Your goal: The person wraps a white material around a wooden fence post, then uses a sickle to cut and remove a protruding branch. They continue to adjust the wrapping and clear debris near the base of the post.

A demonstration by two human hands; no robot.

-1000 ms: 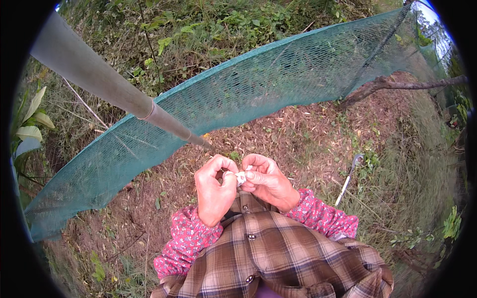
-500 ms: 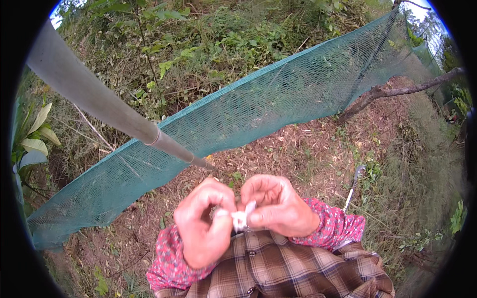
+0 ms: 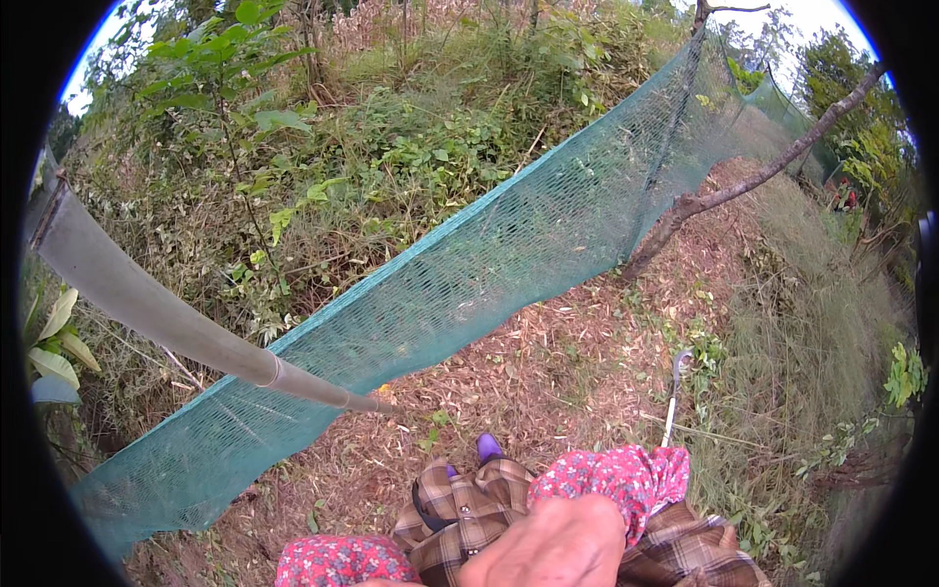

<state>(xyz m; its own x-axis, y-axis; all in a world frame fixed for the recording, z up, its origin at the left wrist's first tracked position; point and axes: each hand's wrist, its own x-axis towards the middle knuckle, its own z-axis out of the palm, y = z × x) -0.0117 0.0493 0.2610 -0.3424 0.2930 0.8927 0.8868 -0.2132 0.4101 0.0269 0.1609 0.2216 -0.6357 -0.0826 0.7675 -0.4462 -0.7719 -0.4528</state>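
Observation:
My right hand (image 3: 558, 550) is at the bottom of the view, close to my body, its back showing and its fingers hidden. Whether it holds anything cannot be seen. Of my left hand only a sliver (image 3: 387, 583) shows at the lower edge, beyond its red floral sleeve (image 3: 342, 561). The small white thing held earlier is out of sight. Both hands are in front of my brown plaid garment (image 3: 469, 504). Ahead on the left a thick bamboo pole (image 3: 196, 328) slants in front of the green net (image 3: 430, 313).
A sickle-like tool (image 3: 672, 401) with a pale handle and curved end lies on the ground to the right. A forked branch (image 3: 748, 181) stands against the net's right part. A purple shoe (image 3: 488, 447) shows on the leaf litter. Brush and tall grass (image 3: 782, 362) grow around.
Both hands have dropped toward my body and the lower edge, from where they were fingering a small white thing together. The view has tilted up and shifted right.

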